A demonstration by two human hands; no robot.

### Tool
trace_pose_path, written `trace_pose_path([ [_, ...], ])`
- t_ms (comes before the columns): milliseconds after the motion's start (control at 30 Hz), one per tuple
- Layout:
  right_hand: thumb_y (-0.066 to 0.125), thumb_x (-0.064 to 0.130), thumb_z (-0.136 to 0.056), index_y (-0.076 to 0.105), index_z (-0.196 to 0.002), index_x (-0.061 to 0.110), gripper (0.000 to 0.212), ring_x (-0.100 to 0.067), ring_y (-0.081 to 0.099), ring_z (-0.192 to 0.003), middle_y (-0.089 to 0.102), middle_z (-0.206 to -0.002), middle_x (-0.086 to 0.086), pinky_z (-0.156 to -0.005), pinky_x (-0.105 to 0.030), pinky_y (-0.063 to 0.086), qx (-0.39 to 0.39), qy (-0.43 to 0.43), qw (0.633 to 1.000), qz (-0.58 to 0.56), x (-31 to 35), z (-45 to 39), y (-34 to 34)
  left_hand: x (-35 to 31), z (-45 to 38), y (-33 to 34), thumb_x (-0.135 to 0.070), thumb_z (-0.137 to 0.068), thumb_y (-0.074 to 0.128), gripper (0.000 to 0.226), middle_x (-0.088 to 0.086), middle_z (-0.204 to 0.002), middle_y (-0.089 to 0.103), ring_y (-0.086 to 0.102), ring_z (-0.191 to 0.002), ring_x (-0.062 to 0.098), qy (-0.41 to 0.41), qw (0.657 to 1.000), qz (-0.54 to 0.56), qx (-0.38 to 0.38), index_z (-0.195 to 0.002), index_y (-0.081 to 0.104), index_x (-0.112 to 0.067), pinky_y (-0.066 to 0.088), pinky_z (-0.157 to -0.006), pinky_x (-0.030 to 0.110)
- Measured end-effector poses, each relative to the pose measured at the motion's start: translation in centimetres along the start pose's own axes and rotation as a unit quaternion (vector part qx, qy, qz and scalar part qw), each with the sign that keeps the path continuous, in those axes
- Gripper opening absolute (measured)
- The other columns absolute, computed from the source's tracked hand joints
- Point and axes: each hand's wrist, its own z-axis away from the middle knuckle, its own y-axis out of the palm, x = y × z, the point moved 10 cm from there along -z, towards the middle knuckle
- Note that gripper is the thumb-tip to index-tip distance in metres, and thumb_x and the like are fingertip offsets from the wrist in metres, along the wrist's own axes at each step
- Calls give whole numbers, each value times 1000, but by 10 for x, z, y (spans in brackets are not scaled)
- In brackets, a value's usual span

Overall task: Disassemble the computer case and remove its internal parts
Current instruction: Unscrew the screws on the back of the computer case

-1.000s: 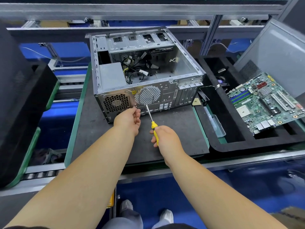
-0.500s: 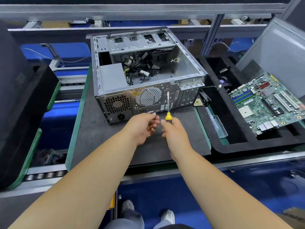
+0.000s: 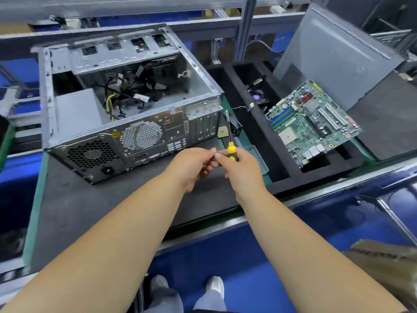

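Both forearms reach forward over the table (image 3: 74, 206), wrists bent inward so the fingertips meet. The right hand (image 3: 242, 170) is closed around the yellow handle of a screwdriver (image 3: 230, 141), shaft upright, while the left hand (image 3: 191, 166) pinches its fingers together at the right thumb; what it pinches cannot be told. Just beyond stands the opened computer case (image 3: 126, 114), with a motherboard (image 3: 313, 123) lying in the black tray (image 3: 277, 179) farther right.

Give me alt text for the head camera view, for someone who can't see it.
A right hand holds a yellow-handled screwdriver upright, fingertips meeting the left hand, in front of an open computer case. A removed motherboard lies in a black foam tray to the right.
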Motion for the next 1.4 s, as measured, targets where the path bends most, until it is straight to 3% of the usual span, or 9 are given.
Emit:
trace_pose_path([
  [100, 67, 37, -87, 68, -79, 20, 19, -9, 49, -54, 61, -70, 1, -60, -32, 43, -37, 17, 998, 45, 0, -16, -28, -2, -11, 9, -34, -99, 52, 34, -8, -55, 62, 48, -47, 3, 0, 999, -40, -25, -75, 65, -15, 40, -50, 16],
  [300, 58, 34, -97, 65, -91, 9, 27, -13, 43, -50, 59, -69, 1, -55, -32, 40, -65, 100, 993, 7, 3, -54, -60, -24, -18, 18, -28, -98, 49, 28, -11, -57, 63, 50, -55, 5, 27, 996, -80, -41, -76, 64, -18, 41, -55, 18],
  [433, 57, 21, -95, 62, -89, 13, 11, -13, 40, -49, 60, -71, 0, -53, -29, 37, -46, 89, 995, -3, 5, -58, -56, -56, -7, 18, -25, -93, 50, 23, -10, -66, 67, 54, -62, 6, 100, 986, -126, -50, -79, 67, -18, 47, -66, 23],
  [533, 56, 16, -94, 65, -98, 12, 10, -12, 41, -49, 61, -70, 2, -54, -29, 37, -25, 89, 996, -12, 1, -54, -45, -80, 7, 14, -22, -91, 51, 22, -10, -70, 69, 57, -64, 3, 153, 975, -148, -60, -77, 68, -22, 47, -67, 23],
  [733, 57, 19, -94, 56, -83, 15, 12, -9, 41, -46, 55, -65, 3, -50, -25, 36, 12, 49, 999, -20, 15, -37, -13, -118, 47, -24, -21, -93, 56, 16, -10, -72, 68, 58, -70, 6, 242, 950, -167, -110, -80, 66, -23, 48, -69, 24],
  [933, 58, 20, -94, 58, -83, 15, 12, -11, 42, -48, 54, -66, 1, -51, -25, 36, 80, 5, 997, -12, 57, -2, 57, -145, 95, -89, -15, -92, 57, 13, -8, -75, 66, 57, -73, 10, 304, 920, -180, -167, -86, 66, -23, 49, -75, 30],
  [1067, 57, 23, -95, 58, -84, 15, 13, -12, 41, -51, 54, -68, 0, -55, -28, 37, 135, 2, 991, -15, 68, 36, 107, -144, 127, -146, -21, -91, 60, 13, -15, -78, 61, 53, -70, 1, 319, 887, -234, -238, -86, 63, -32, 45, -65, 18],
  [1233, 53, 25, -95, 58, -89, 10, 17, -13, 42, -49, 56, -64, 2, -55, -30, 38, 158, 5, 987, -2, 65, 74, 146, -135, 154, -197, -18, -85, 63, 23, -12, -107, 56, 51, -105, 10, 318, 812, -392, -293, -102, 57, -33, 41, -90, 27],
  [1400, 51, 26, -95, 60, -92, 16, 14, -13, 47, -46, 61, -61, 3, -53, -29, 40, 192, 24, 981, 22, 50, 103, 170, -120, 142, -214, -21, -82, 67, 49, -5, -135, 49, 39, -129, 20, 258, 802, -477, -251, -128, 52, -31, 40, -103, 38],
])
